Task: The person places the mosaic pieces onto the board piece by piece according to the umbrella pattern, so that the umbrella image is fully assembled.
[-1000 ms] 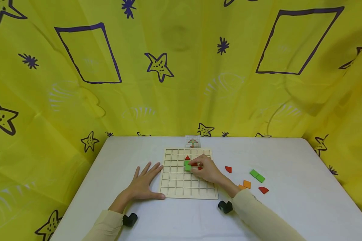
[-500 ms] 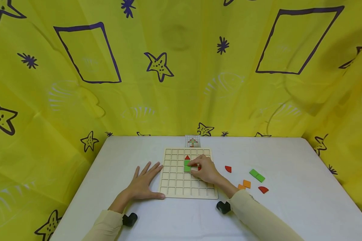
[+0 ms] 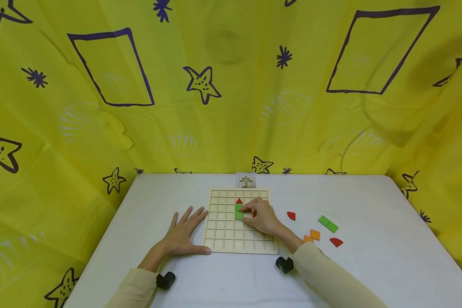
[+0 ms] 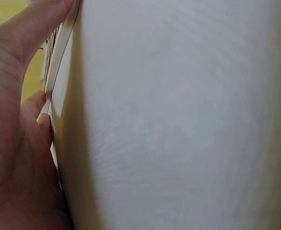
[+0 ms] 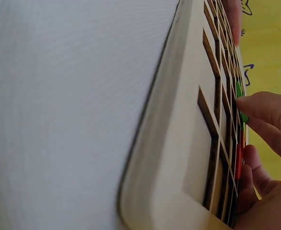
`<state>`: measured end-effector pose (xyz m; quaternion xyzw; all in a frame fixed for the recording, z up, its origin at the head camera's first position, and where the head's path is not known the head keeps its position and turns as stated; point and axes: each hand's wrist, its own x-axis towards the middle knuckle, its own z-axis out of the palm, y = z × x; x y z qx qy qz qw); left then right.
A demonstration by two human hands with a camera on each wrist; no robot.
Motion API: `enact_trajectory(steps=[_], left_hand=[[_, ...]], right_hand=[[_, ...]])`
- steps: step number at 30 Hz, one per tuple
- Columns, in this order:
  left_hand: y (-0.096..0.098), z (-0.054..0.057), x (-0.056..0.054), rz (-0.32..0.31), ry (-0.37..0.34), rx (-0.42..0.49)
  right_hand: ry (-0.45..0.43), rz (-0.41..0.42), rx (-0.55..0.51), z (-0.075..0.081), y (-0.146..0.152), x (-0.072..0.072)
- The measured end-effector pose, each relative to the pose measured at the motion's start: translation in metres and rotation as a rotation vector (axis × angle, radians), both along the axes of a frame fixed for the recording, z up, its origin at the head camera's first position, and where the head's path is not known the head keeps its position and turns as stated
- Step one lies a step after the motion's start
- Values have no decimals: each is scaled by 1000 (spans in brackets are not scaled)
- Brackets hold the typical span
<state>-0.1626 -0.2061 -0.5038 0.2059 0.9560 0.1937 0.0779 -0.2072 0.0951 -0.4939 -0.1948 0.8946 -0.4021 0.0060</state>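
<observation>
A wooden grid board [image 3: 225, 244] lies on the white table. My left hand [image 3: 182, 235] is spread at its left side, fingertips on the left edge and thumb at the near left corner; in the left wrist view the thumb [image 4: 40, 24] touches the board's rim. My right hand [image 3: 263, 217] reaches over the board and pinches a green square tile [image 3: 238, 216] between thumb and forefinger, low in a cell. Another green square [image 3: 238, 208] lies just beyond it, with a red triangle [image 3: 239, 201] above that. Red pieces [image 3: 254, 214] on the board are partly hidden under my right hand.
Right of the board lie two red quarter-round pieces [image 3: 291, 216], a pair of green squares [image 3: 328, 223] and orange squares [image 3: 315, 235], one partly behind the right forearm. A pattern card [image 3: 246, 180] stands at the board's far edge. Yellow curtain [image 3: 231, 128] encloses the table.
The green tile under my right fingers has shifted slightly left and now looks flatter in its cell. My right hand has moved only a little; my left hand has stayed still.
</observation>
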Motion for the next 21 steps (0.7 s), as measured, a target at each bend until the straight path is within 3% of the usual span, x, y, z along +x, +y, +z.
enact_trajectory(steps=[6,14,21], left_hand=[[0,0,1,1,5,-1],[-2,-3,2,-14,71,67],[-1,-2,0,4,-4,0]], right_hand=[[-3,3,2,0,1,1],[-40,8,9,1,2,0],[-85,115,-26,7,13,-1]])
